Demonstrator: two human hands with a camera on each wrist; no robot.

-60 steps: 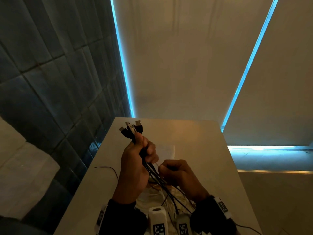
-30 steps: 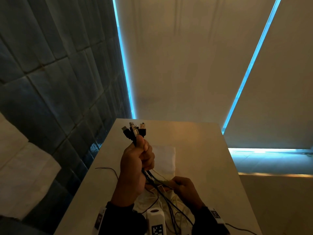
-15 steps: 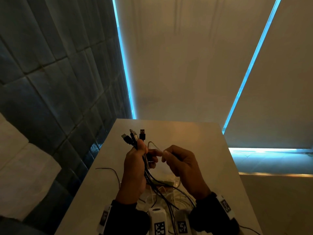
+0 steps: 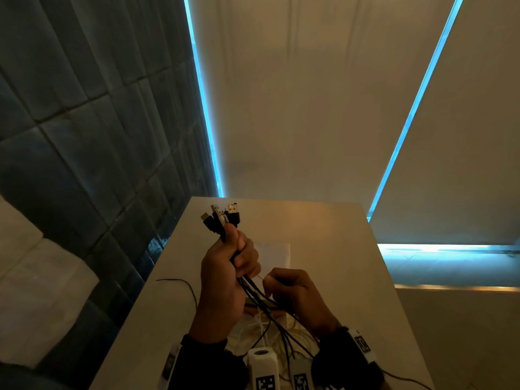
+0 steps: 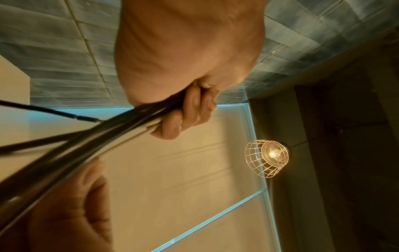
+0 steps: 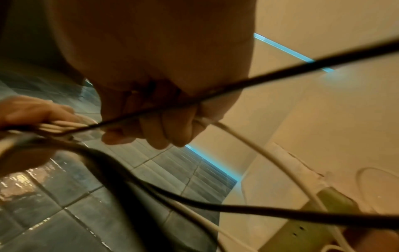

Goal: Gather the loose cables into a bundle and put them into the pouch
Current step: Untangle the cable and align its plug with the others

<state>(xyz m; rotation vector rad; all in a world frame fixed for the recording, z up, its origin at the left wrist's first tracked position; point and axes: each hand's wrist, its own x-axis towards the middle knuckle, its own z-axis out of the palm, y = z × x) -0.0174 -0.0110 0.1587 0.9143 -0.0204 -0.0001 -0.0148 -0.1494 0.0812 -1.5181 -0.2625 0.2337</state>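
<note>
Cables (image 4: 254, 291) black, some white; wall tiles (image 4: 84, 122) blue-grey.

— Where are the cables (image 4: 254, 291)?

— Bunched upright in a fist above the table, mostly black with a few white ones. Their plugs (image 4: 222, 216) fan out at the top, USB ends showing. The tails hang down and spread loosely over the near tabletop.

— And the pouch (image 4: 274, 256)?

— A pale flat rectangle lying on the table just beyond the bundle, partly hidden behind it. I can't tell whether it's open.
</note>
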